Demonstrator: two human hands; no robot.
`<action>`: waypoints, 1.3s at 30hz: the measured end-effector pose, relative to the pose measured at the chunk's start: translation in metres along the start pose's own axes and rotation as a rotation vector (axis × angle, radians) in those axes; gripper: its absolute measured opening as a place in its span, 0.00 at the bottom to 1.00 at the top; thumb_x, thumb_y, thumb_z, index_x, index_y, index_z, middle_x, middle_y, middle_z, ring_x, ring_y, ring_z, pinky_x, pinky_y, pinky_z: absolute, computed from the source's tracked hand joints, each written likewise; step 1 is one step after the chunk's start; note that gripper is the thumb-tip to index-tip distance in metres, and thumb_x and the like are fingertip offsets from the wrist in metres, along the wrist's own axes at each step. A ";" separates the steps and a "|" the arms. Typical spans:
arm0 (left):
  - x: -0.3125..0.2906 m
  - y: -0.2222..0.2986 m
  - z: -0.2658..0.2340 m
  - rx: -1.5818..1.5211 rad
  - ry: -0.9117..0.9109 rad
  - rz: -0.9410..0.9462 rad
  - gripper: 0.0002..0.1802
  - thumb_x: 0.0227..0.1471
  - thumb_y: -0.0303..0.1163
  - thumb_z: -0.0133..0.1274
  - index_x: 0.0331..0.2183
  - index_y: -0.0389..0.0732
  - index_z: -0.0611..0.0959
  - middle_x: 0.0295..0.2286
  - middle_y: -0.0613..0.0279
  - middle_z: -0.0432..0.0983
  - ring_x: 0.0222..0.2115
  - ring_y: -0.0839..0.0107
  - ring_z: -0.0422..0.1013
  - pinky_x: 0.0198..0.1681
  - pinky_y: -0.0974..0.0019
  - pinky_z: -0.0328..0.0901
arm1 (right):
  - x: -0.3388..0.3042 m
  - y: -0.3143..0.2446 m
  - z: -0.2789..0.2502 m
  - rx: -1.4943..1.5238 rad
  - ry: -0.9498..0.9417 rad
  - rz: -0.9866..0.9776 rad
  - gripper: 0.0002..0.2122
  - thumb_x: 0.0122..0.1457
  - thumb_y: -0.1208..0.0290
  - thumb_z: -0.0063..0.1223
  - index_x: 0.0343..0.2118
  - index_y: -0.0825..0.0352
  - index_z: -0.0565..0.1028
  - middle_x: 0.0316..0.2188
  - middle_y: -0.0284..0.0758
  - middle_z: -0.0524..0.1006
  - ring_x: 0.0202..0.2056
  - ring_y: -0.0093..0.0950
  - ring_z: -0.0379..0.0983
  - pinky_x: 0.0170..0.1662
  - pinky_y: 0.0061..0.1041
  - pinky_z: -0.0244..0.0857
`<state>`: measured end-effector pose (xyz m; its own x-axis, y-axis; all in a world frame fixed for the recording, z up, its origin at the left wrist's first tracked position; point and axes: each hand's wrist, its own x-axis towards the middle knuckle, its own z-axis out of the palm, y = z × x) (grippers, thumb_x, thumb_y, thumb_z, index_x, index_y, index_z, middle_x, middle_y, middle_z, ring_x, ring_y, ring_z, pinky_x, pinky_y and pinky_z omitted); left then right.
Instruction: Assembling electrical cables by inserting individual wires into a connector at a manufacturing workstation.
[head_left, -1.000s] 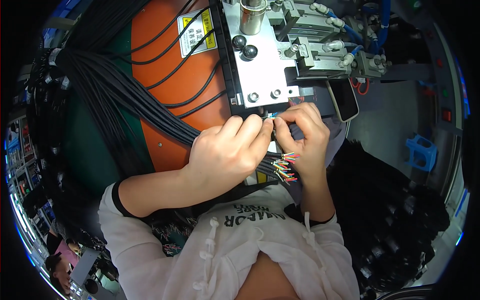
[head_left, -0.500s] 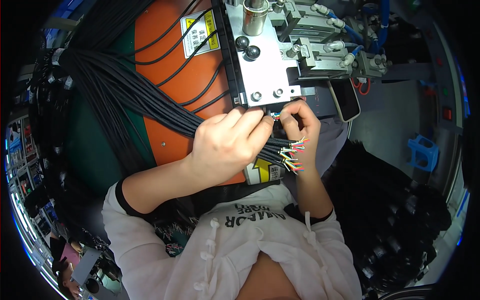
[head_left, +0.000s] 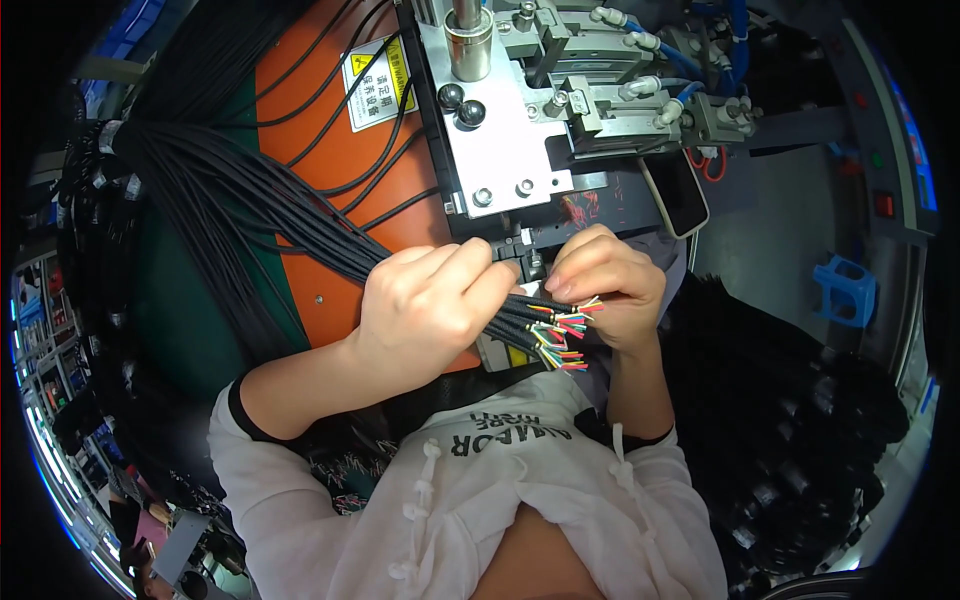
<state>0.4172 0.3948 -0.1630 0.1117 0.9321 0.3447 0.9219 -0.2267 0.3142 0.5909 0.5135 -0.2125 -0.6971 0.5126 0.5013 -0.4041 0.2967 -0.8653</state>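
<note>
A thick bundle of black cables [head_left: 300, 225] runs from the upper left to my hands. My left hand [head_left: 425, 305] is closed around it near its end. Past my fingers, the cut ends fan out in thin coloured wires [head_left: 562, 345], red, yellow, green and white. My right hand [head_left: 615, 285] is closed in a pinch beside the upper wire ends; what lies between its fingertips is hidden. Just above both sets of fingertips sits a small black clamp block [head_left: 517, 262], below the silver plate [head_left: 500, 140] of a machine.
Pneumatic cylinders [head_left: 600, 60] with blue hoses adjoin the plate. Single black cables [head_left: 375, 165] lead into its left side across an orange surface [head_left: 325, 265]. On the right are a phone [head_left: 675, 195], red-handled scissors [head_left: 708, 165], a blue stool [head_left: 845, 290] and a dark cable heap [head_left: 780, 430].
Both hands have moved down, away from the plate, with the bundle's end. The black clamp block now shows. The wires pinched at the plate's edge no longer show there; the view has shifted slightly.
</note>
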 end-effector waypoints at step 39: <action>0.004 0.002 0.001 -0.072 0.222 0.090 0.12 0.36 0.26 0.57 0.30 0.35 0.79 0.22 0.65 0.66 0.19 0.74 0.67 0.16 0.73 0.59 | 0.012 -0.023 0.023 -0.175 0.309 0.231 0.07 0.45 0.82 0.63 0.27 0.71 0.75 0.27 0.36 0.76 0.30 0.28 0.70 0.36 0.25 0.65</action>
<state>0.4199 0.3983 -0.1614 0.1004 0.8239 0.5578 0.8822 -0.3330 0.3330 0.5778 0.4946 -0.1867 -0.5365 0.7912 0.2935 -0.1329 0.2642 -0.9553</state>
